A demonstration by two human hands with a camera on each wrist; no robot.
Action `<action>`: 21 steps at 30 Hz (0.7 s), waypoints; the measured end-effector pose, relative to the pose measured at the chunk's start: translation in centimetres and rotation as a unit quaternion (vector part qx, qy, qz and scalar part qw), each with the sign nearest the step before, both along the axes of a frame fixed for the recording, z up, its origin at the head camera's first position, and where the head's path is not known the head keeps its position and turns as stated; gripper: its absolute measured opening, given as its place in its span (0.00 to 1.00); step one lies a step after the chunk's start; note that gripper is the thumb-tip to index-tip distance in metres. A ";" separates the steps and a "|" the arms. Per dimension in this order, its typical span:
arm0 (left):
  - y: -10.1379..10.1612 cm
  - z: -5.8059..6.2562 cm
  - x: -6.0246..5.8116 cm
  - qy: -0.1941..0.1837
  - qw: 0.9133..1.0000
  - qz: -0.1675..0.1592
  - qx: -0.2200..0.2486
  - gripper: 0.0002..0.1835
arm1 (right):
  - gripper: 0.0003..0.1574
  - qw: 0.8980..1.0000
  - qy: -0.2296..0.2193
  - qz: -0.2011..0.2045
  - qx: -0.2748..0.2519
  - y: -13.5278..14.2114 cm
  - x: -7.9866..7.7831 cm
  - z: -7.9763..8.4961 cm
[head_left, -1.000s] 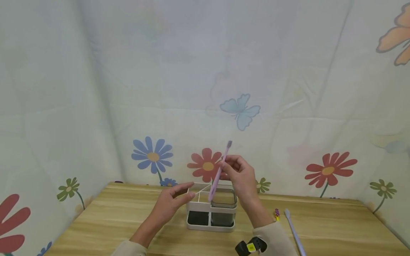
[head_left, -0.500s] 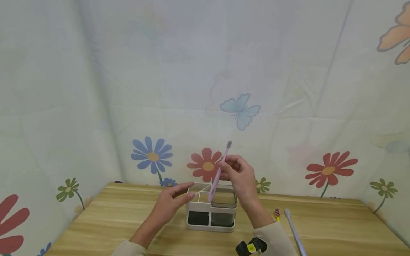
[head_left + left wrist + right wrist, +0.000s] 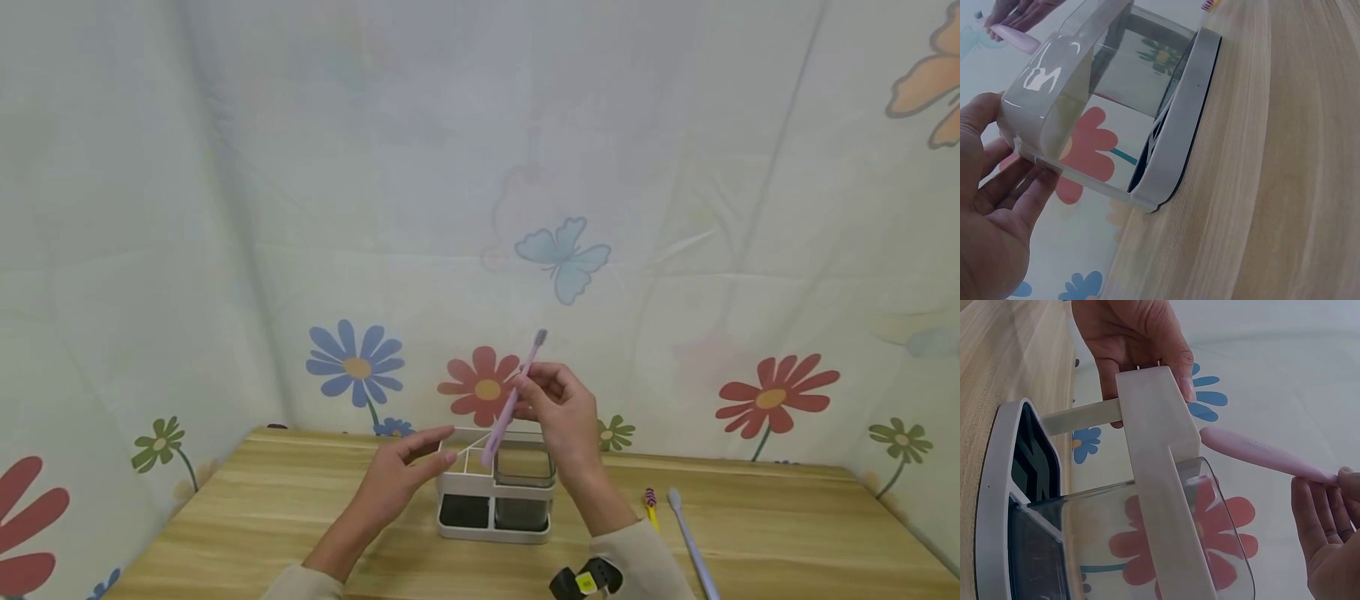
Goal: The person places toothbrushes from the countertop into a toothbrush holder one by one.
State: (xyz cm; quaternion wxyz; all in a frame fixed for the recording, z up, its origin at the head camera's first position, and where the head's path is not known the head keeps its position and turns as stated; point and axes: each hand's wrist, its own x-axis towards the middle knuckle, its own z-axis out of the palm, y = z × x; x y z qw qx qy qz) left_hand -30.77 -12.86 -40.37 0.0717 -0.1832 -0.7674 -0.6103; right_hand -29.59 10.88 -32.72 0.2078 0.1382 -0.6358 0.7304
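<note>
My right hand (image 3: pixel 566 421) pinches a pink toothbrush (image 3: pixel 505 419) by the middle of its handle, bristles up and tilted right. Its rounded handle end is just over the compartments of a white toothbrush holder (image 3: pixel 521 493), near the divider beside the clear cup (image 3: pixel 525 477). In the right wrist view the tip of the toothbrush (image 3: pixel 1254 449) appears close to the upper frame. With thumb and fingers, my left hand (image 3: pixel 397 471) grips the left end of that upper frame; the left wrist view has the hand (image 3: pixel 997 212) around the corner.
On the wooden table (image 3: pixel 300 500), right of the holder, lie a yellow toothbrush (image 3: pixel 651 504) with purple bristles, partly behind my right sleeve, and a pale blue toothbrush (image 3: pixel 692 542). A flowered curtain (image 3: pixel 420 208) hangs behind the table.
The pink toothbrush has tilted a little, its handle end shifting slightly left and up over the small compartments. My left hand and the holder stay where they were.
</note>
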 end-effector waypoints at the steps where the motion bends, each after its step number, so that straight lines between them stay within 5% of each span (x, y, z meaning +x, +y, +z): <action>1: 0.0 0.0 0.0 0.000 1.000 0.000 0.000 0.23 | 0.18 1.000 0.000 -0.003 0.002 0.0 0.0 0.0; 16: 0.0 -0.1 -0.1 0.004 1.000 0.000 0.001 0.23 | 0.14 1.000 0.004 0.005 0.016 -1.0 -0.4 -1.0; 21: 0.0 -0.1 0.0 0.002 1.000 -0.001 -0.005 0.23 | 0.14 0.998 -0.004 0.027 0.058 -1.5 -0.6 -2.1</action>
